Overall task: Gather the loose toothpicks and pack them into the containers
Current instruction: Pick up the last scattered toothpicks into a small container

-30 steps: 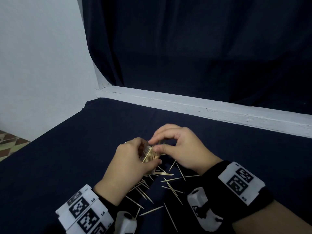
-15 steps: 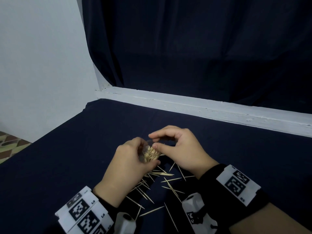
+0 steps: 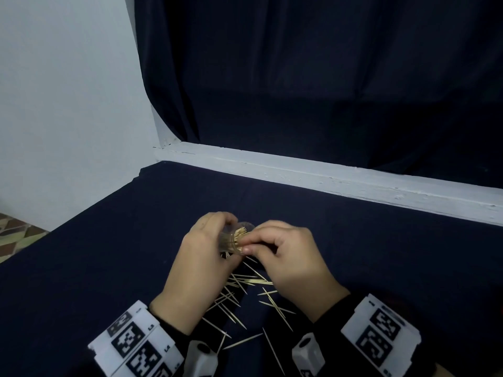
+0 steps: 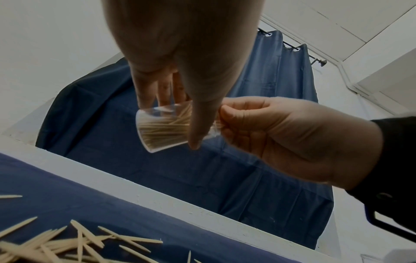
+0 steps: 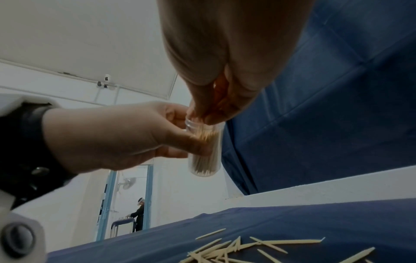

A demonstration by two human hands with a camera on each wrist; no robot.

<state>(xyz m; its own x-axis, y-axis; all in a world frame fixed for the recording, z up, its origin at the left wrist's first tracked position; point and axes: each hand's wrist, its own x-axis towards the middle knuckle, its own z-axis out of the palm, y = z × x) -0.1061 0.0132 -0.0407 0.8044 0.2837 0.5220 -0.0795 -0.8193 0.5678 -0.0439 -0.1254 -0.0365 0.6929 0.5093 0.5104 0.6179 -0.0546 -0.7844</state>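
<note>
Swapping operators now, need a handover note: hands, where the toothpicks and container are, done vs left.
Left hand: grips the clear container, lifted off the table.
Right hand: fingertips pinched at the container's open mouth, feeding toothpicks in.
Done: container already holds a dense bundle; no lid seen.
Left: a scatter of loose toothpicks on the dark cloth, below and between the wrists. Only one container is in view.
</note>
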